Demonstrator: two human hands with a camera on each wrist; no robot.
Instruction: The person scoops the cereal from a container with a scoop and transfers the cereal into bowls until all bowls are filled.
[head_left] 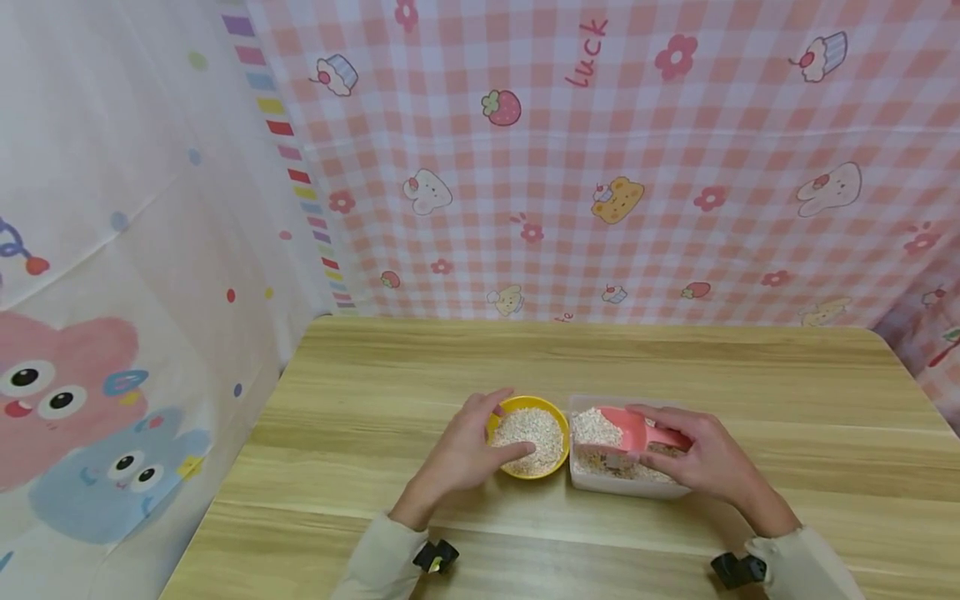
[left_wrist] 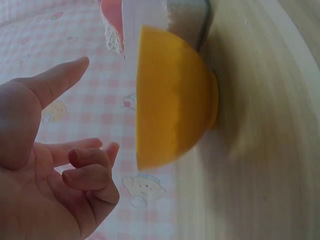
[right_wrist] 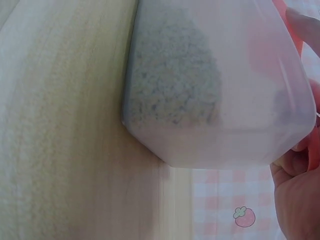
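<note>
The yellow bowl [head_left: 528,437] stood nearly full beside the clear tub [head_left: 626,485] – left hand [head_left: 459,454] cupping it, fingers loose – while the right hand [head_left: 701,458] gripped a loaded pink scoop [head_left: 637,430] over the tub's remaining grain

Left hand [left_wrist: 45,170] beside yellow bowl [left_wrist: 172,97], fingers loosely curled, not touching; bowl on wooden table [left_wrist: 265,150]
</note>
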